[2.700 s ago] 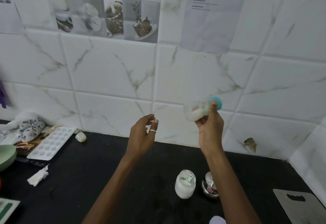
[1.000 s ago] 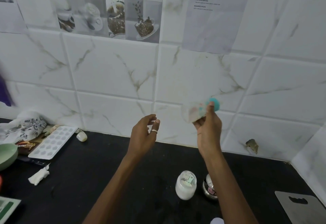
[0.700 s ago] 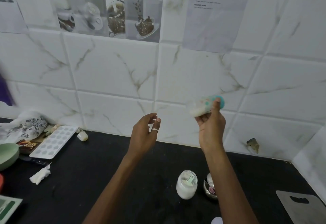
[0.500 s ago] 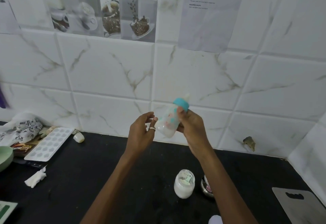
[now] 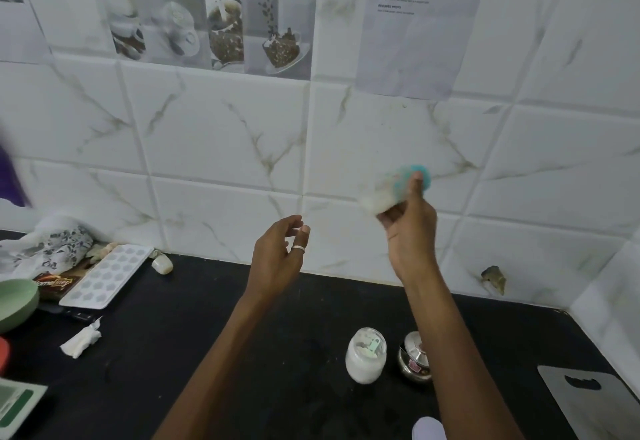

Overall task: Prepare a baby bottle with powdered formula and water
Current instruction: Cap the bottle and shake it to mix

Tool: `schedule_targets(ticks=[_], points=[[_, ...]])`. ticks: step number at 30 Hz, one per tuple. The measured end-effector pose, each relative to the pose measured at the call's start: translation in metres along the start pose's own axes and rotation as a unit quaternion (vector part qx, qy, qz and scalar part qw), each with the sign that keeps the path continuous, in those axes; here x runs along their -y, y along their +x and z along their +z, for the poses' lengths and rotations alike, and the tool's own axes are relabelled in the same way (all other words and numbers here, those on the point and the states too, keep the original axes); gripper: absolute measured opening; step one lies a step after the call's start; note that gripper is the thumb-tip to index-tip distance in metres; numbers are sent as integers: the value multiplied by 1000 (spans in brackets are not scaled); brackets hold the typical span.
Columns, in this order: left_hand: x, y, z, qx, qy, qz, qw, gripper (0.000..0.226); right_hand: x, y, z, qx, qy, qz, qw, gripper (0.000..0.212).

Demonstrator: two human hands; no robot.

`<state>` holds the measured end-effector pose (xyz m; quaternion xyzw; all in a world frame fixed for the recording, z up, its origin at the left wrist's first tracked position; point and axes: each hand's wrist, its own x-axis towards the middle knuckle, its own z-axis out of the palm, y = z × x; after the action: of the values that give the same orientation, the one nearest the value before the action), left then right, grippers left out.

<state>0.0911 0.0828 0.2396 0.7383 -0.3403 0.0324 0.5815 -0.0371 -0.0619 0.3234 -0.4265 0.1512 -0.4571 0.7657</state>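
1. My right hand (image 5: 410, 231) is raised in front of the tiled wall (image 5: 221, 148), fingers wrapped round the baby bottle (image 5: 391, 190), which lies tilted nearly on its side with its teal collar (image 5: 420, 174) to the right; the bottle is blurred, with white contents showing at its lower left end
2. My left hand (image 5: 277, 256) hangs in the air to the left of the bottle, well apart from it, fingers loosely curled and half open, gripping nothing; a ring (image 5: 298, 248) sits on one finger
3. Below, on the black counter (image 5: 173, 353), an open white jar (image 5: 365, 356) of powder stands just beside a small steel container (image 5: 415, 361), which my right forearm partly covers
4. Far left I see a white mould tray (image 5: 104, 277), a green bowl (image 5: 15, 301) and a crumpled tissue (image 5: 81, 339)
5. At the right edge lies a grey cutting board (image 5: 595, 401)
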Motion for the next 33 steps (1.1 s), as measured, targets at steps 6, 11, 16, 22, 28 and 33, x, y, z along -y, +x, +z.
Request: schedule_targets(ticks=[6,11,16,22,28,33], points=[[1,4,1,7,6,23,1000,33,-19,-20,7,147,-276,22,950,59],[-2,2,-1,-2,3,19,1000,36,0,0,-1,-2,-78,13,997,40],[1,4,0,-4,5,18,1000,33,-22,-9,2,15,-186,-20,982,38],[6,0,3,5,15,16,1000,34,-28,-9,-20,5,-121,23,992,38],[18,8,13,15,21,3,1000,34,-65,-15,-27,79,-294,17,952,49],[34,11,19,31,33,-1,999,32,-79,-7,-47,32,-302,13,953,43]])
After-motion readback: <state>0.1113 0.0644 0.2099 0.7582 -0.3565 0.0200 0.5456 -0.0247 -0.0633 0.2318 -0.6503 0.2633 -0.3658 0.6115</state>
